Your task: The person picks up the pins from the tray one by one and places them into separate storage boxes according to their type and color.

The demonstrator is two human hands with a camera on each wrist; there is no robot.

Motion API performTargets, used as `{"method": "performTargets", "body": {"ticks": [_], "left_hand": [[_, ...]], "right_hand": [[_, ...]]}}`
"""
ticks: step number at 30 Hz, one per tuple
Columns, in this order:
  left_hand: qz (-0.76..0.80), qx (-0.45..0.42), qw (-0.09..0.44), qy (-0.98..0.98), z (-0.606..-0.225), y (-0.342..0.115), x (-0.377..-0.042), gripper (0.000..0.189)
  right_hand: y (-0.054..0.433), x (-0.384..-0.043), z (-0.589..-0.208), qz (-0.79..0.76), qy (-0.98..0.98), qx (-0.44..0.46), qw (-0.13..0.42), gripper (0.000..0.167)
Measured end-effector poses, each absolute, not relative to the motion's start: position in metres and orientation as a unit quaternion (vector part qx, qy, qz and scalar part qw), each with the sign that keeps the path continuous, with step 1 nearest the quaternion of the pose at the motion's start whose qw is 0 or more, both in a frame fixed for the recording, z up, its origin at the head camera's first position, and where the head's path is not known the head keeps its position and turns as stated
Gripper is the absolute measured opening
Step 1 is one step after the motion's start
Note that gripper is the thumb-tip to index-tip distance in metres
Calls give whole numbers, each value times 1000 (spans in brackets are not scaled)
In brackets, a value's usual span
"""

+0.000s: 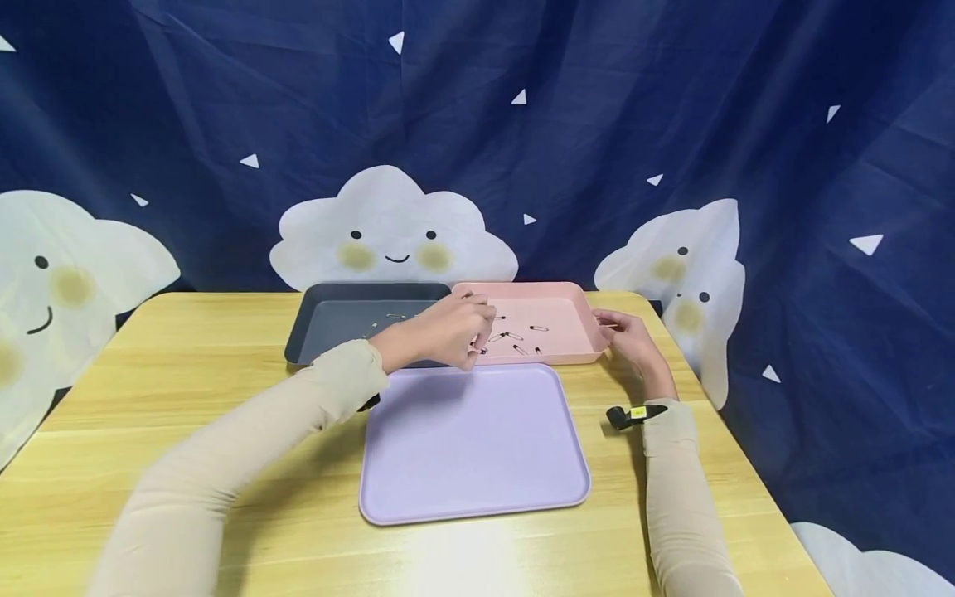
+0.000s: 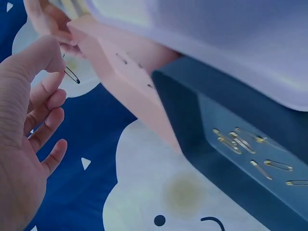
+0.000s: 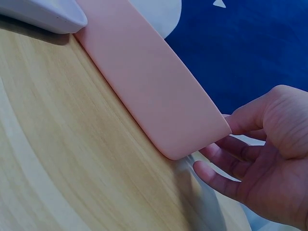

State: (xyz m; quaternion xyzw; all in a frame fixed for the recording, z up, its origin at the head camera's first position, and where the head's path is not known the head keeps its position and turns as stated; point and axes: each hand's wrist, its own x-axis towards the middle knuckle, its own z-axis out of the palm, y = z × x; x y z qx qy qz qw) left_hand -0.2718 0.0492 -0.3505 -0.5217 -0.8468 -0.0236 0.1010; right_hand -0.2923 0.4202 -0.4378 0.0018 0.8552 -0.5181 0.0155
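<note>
My left hand (image 1: 451, 330) hovers at the near left side of the pink tray (image 1: 555, 293). In the left wrist view its thumb and index finger pinch a black safety pin (image 2: 72, 75), and the other fingers are loosely bent. Several black-headed safety pins (image 1: 539, 328) lie scattered inside the pink tray. At that tray's right end, my right hand (image 1: 630, 340) grips the wall; the right wrist view has the thumb at the rim and fingers (image 3: 219, 180) below the corner. Gold safety pins (image 2: 278, 165) lie in the dark grey tray (image 2: 168, 110), to the left of the pink one.
A lilac tray (image 1: 477, 448) lies in front of the two deeper trays on the wooden table (image 1: 224, 332). Behind the table hangs a dark blue curtain (image 1: 462, 99) with white clouds. My left forearm crosses in front of the dark grey tray.
</note>
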Motion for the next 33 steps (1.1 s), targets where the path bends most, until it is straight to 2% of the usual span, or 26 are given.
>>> {"method": "performTargets", "body": {"ticks": [6,15,23,33], "left_hand": [[-39,-501,106,-858,-339,65,-287,4],[-47,-460,166,-871,-333,96,-306,2],[-63,-421,180,-887,-342,121,-318,3],[-43,-361,205,-909,-360,141,-334,5]], "right_hand": [[421,-293,-438,-515,857,4,20,44],[421,-294,-439,-515,857,5,17,44],[419,-291,-438,-530,848,9,25,45],[403,-271,-408,-528,849,0,31,46]]}}
